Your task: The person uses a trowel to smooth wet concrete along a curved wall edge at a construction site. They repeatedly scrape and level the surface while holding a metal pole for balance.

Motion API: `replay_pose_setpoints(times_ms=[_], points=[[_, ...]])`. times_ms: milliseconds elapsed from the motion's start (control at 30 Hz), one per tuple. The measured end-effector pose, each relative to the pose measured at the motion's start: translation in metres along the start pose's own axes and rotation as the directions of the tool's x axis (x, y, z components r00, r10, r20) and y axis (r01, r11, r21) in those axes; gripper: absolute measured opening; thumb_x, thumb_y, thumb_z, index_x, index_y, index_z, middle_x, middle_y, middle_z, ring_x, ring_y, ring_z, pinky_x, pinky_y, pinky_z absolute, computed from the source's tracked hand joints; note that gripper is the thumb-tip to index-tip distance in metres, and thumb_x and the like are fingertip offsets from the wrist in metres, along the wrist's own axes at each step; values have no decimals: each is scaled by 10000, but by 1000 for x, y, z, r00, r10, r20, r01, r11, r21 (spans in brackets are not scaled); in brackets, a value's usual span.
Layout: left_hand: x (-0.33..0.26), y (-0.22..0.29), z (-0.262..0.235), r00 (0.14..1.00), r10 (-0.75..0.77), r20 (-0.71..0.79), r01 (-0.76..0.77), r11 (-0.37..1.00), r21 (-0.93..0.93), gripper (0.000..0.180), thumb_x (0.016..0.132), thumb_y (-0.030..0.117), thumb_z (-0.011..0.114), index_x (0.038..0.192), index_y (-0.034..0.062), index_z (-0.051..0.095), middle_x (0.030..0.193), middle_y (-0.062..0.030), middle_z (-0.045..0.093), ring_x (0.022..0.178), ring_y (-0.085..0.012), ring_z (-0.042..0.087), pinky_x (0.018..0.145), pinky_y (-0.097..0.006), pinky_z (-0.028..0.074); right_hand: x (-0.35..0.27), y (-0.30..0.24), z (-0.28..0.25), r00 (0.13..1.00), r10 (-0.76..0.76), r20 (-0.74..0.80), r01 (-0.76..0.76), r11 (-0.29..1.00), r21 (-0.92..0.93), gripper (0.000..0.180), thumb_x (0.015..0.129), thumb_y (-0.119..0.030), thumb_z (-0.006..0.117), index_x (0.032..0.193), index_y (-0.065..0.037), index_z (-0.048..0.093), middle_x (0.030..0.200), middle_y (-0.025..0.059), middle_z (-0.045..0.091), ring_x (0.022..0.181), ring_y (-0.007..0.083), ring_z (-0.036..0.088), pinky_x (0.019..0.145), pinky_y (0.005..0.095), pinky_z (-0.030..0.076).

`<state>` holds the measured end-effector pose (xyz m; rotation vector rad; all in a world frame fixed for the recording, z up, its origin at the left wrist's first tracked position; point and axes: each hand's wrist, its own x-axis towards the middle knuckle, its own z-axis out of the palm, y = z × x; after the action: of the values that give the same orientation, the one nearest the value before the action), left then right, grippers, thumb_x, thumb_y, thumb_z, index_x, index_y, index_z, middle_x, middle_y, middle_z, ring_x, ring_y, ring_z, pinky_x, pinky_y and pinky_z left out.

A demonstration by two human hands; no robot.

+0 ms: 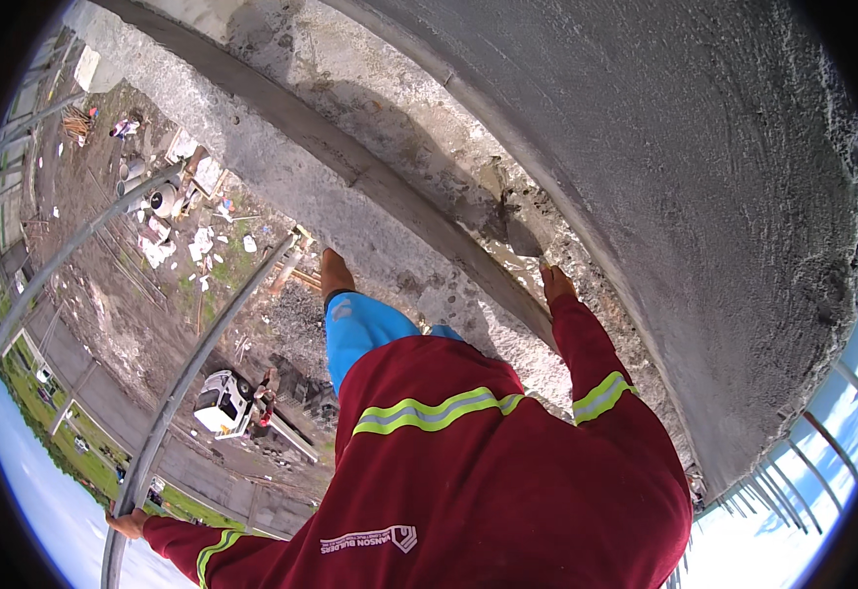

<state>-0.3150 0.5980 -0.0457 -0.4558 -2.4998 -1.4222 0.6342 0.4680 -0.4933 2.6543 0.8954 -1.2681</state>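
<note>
1. While your right hand (558, 285) reaches to the near left side of the wall (684, 196), its fingers close around the handle of a trowel (522, 237); most of that handle is hidden, so you cannot tell how tight the grip is.
2. The trowel lies just left of the wall, its dark blade pointing away from you, down in the channel (419, 128) that runs along the wall's edge. A wet patch (519, 263) shows beside the blade.
3. Your left hand (128, 522), well apart from the wall on its left, wraps around a metal pole (162, 430).
4. Between the wall and that pole you have your shirt (507, 471), dark red with bright bands, your blue shorts (365, 329) and one bare knee (334, 270).
5. On the channel's far side from the wall, a beam (350, 169) runs roughly along it.
6. Well left of the wall and far below you, a white truck (221, 404) and a pale drum (163, 200) stand on the ground (105, 285), with scattered litter near the drum.
7. Below the wall's lower right edge, you see a row of bars (777, 496) against the sky.
</note>
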Motion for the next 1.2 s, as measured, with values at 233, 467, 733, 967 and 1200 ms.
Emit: replay_pose_setpoints(times_ms=[233, 467, 733, 967, 1200], points=[[-5, 1, 4, 981, 175, -86, -145, 950, 277, 200, 782, 198, 562, 759, 26, 662, 897, -85, 664, 869, -246, 621, 746, -358, 523, 86, -53, 33, 989, -15, -148, 13, 1000, -15, 577, 883, -556, 366, 1047, -40, 565, 942, 274, 606, 917, 466, 554, 818, 502, 425], [35, -21, -11, 920, 346, 182, -381, 692, 613, 305, 751, 63, 555, 1051, 110, 588, 995, -27, 664, 914, -226, 633, 826, -318, 494, -3, -4, 7, 998, 15, 61, -23, 991, 129, 595, 883, -571, 349, 1032, -40, 571, 966, 260, 605, 957, 426, 555, 825, 476, 423], [55, -38, -12, 995, 91, 30, -95, 919, 381, 350, 781, 40, 551, 1096, 185, 595, 1088, -55, 630, 913, -196, 629, 838, -282, 499, 104, -108, 14, 996, -33, -82, 29, 998, -56, 627, 871, -591, 333, 1119, -62, 559, 1008, 255, 609, 968, 415, 573, 836, 480, 434], [58, -38, -15, 978, 188, 93, -209, 904, 373, 379, 746, 11, 567, 1080, 188, 598, 1009, -4, 660, 917, -191, 632, 830, -288, 489, 51, -122, 17, 977, -25, -211, -26, 971, -237, 548, 870, -548, 405, 1207, -122, 477, 948, 218, 637, 910, 369, 611, 792, 462, 462], [44, -27, -9, 974, 223, 46, -224, 903, 367, 223, 812, 174, 549, 920, -9, 617, 928, -73, 676, 897, -221, 631, 792, -324, 516, 17, -44, -4, 998, 40, -53, -43, 998, -49, 560, 877, -564, 377, 1134, -85, 511, 950, 231, 621, 933, 414, 574, 825, 481, 432]])
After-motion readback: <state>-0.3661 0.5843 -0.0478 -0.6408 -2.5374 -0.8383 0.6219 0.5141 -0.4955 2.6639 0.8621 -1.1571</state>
